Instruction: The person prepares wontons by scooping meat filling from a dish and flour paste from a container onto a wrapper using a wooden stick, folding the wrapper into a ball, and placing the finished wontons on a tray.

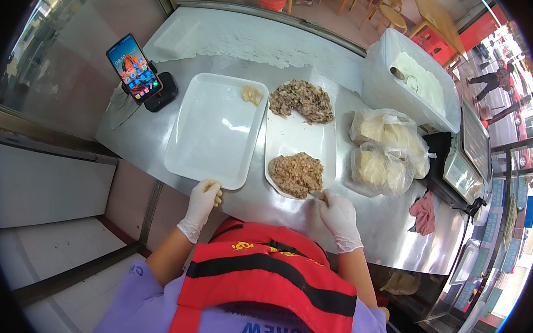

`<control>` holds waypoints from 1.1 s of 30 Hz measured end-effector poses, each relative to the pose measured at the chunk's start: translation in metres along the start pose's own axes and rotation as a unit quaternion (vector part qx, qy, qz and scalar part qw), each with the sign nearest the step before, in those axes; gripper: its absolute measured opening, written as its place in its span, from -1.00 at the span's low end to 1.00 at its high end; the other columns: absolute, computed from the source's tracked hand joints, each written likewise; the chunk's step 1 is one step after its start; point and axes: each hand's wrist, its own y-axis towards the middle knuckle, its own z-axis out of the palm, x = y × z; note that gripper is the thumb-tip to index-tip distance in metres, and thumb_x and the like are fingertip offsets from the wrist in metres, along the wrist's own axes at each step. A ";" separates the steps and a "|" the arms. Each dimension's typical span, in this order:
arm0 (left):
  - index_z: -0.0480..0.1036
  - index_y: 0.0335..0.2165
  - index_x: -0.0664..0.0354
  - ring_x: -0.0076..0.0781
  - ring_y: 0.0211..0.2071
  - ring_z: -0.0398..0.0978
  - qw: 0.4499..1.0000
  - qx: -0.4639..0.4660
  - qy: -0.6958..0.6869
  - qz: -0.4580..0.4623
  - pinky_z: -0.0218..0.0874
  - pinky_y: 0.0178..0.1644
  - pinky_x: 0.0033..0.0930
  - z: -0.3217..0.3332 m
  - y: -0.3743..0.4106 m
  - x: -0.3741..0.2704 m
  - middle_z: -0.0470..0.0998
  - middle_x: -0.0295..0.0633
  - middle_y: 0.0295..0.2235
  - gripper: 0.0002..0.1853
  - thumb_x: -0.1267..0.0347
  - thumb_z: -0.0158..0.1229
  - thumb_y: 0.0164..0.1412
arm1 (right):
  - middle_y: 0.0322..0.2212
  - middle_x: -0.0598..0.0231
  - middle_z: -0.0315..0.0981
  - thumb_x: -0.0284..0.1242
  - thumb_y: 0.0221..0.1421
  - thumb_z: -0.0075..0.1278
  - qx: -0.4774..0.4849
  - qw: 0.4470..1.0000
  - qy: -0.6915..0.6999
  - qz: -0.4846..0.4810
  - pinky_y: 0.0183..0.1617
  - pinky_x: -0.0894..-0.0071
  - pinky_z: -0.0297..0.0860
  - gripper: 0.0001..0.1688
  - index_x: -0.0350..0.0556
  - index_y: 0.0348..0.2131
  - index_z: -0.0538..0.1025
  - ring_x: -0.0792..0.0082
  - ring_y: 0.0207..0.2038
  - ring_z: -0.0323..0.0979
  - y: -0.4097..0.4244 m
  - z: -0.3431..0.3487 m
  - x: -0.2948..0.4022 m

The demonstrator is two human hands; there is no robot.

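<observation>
Both hands wear thin white gloves. My left hand (204, 201) is curled just past the front edge of a white tray (209, 131); whether anything lies within its fingers, I cannot tell. In that tray's far right corner is a small yellowish piece, apparently dough wrapper (252, 95). My right hand (338, 214) grips a small filling spatula (314, 194), most of it hidden by the fingers. Its tip meets the edge of a pinkish minced-meat mound (297, 174) on a second white tray (301, 135). Darker mince (303, 101) fills that tray's far end.
Plastic bags of pale dough wrappers (384, 148) lie right of the trays. Behind them stand a bin of white powder (418, 79) and a scale (466, 162). A phone on a stand (135, 69) is at left, a pink cloth (424, 213) at right. Steel counter (358, 231).
</observation>
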 end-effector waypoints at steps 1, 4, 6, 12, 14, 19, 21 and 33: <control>0.40 -0.24 0.28 -0.52 -0.57 0.42 0.997 -0.029 -0.062 -0.038 0.31 -0.49 -0.47 -0.007 -0.009 0.000 0.45 -0.23 -0.44 -0.78 0.33 0.04 0.25 | -0.36 0.01 0.49 -0.35 0.04 -0.04 -0.001 0.999 0.023 -0.024 -0.22 0.04 0.37 -0.78 -0.08 -0.34 0.51 -0.04 -0.31 0.46 -0.008 -0.002 -0.004; 0.28 -0.12 0.31 -0.23 -0.42 0.50 0.964 -0.083 -0.225 -0.114 0.41 -0.35 -0.27 -0.026 -0.017 -0.002 0.41 -0.04 -0.31 -0.69 0.29 0.00 0.28 | -0.13 -0.04 0.38 -0.39 -0.02 0.06 0.026 0.997 0.058 -0.047 -0.07 0.09 0.35 -0.64 -0.11 -0.18 0.49 -0.04 -0.15 0.41 -0.024 -0.026 -0.003; 0.29 -0.14 0.32 -0.21 -0.33 0.49 0.946 -0.065 -0.302 -0.101 0.41 -0.28 -0.23 -0.038 -0.003 0.014 0.41 -0.04 -0.32 -0.70 0.29 0.01 0.28 | -0.07 -0.04 0.34 -0.44 -0.04 0.08 -0.066 0.995 0.062 -0.046 0.02 0.13 0.30 -0.61 -0.13 -0.15 0.48 -0.06 -0.06 0.35 -0.033 -0.025 -0.012; 0.35 -0.20 0.21 -0.36 -0.32 0.41 0.936 -0.038 -0.348 -0.047 0.21 -0.42 -0.40 -0.049 0.032 0.026 0.42 -0.20 -0.30 -0.81 0.37 0.01 0.23 | 0.00 -0.14 0.26 -0.47 -0.05 0.10 -0.171 0.979 0.114 0.005 0.13 0.14 0.23 -0.56 -0.15 -0.11 0.46 -0.11 0.06 0.27 -0.061 -0.041 -0.009; 0.36 -0.24 0.17 -0.42 -0.35 0.39 0.960 0.056 -0.269 0.055 0.16 -0.45 -0.44 -0.051 0.050 0.036 0.42 -0.27 -0.31 -0.85 0.43 -0.01 0.18 | -0.01 -0.19 0.28 -0.45 -0.06 0.11 -0.227 0.970 0.084 0.011 0.08 0.08 0.28 -0.57 -0.14 -0.13 0.48 -0.14 0.02 0.31 -0.074 -0.039 -0.014; 0.37 -0.22 0.21 -0.31 -0.18 0.45 0.935 0.010 -0.353 -0.039 0.30 -0.16 -0.31 -0.053 0.051 0.011 0.47 -0.19 -0.21 -0.70 0.33 -0.05 0.05 | 0.08 -0.03 0.19 -0.29 -0.04 0.09 -0.233 0.965 0.043 0.110 0.11 0.01 0.22 -0.53 0.06 -0.08 0.49 -0.02 0.09 0.24 -0.102 -0.022 -0.038; 0.34 -0.12 0.30 -0.31 -0.16 0.45 0.941 0.150 -0.302 -0.024 0.31 -0.25 -0.40 -0.093 0.085 0.042 0.45 -0.11 -0.15 -0.58 0.34 -0.10 0.02 | 0.16 0.03 0.08 -0.27 0.00 0.06 -0.214 0.963 0.010 0.161 0.18 -0.02 0.10 -0.48 0.11 0.00 0.43 0.01 0.17 0.12 -0.117 -0.031 -0.035; 0.32 -0.01 0.40 -0.04 -0.04 0.38 0.956 0.219 -0.188 -0.042 0.21 0.07 -0.07 0.043 -0.009 -0.050 0.41 0.08 -0.05 -0.49 0.22 -0.08 0.19 | -0.72 0.13 0.32 -0.36 0.02 0.07 -0.561 0.774 -0.094 0.277 -0.39 0.09 0.21 -0.63 -0.13 -0.74 0.41 0.06 -0.57 0.33 -0.262 -0.079 -0.213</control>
